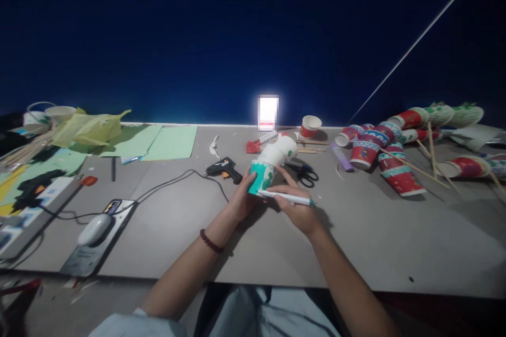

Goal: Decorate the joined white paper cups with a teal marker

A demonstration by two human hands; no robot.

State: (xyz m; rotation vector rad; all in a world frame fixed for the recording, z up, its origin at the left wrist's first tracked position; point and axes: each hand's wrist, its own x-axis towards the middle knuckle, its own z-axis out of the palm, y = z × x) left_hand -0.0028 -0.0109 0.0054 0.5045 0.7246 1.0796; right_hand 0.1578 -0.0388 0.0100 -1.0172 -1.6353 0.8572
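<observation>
Joined paper cups [263, 175], white with green patterns and a teal-coloured end, are held tilted above the middle of the table. My left hand [243, 197] wraps round the teal end from the left. In my right hand [296, 208] is a white marker pen [290, 198] with a teal tail end, its tip at the cup's lower edge. My right index finger reaches up along the cup's side. Just left of the cups lies a black glue gun [224, 168]. Black-handled scissors [306, 175] rest behind my right hand.
Several decorated paper-cup chains with sticks [403, 171] lie at right. A single cup [311, 126] stands at the back. Left are green paper sheets [169, 143], a yellow plastic bag [89, 129], a power strip [43, 210], a phone [114, 226] bearing a white case [95, 229], and a trailing cable.
</observation>
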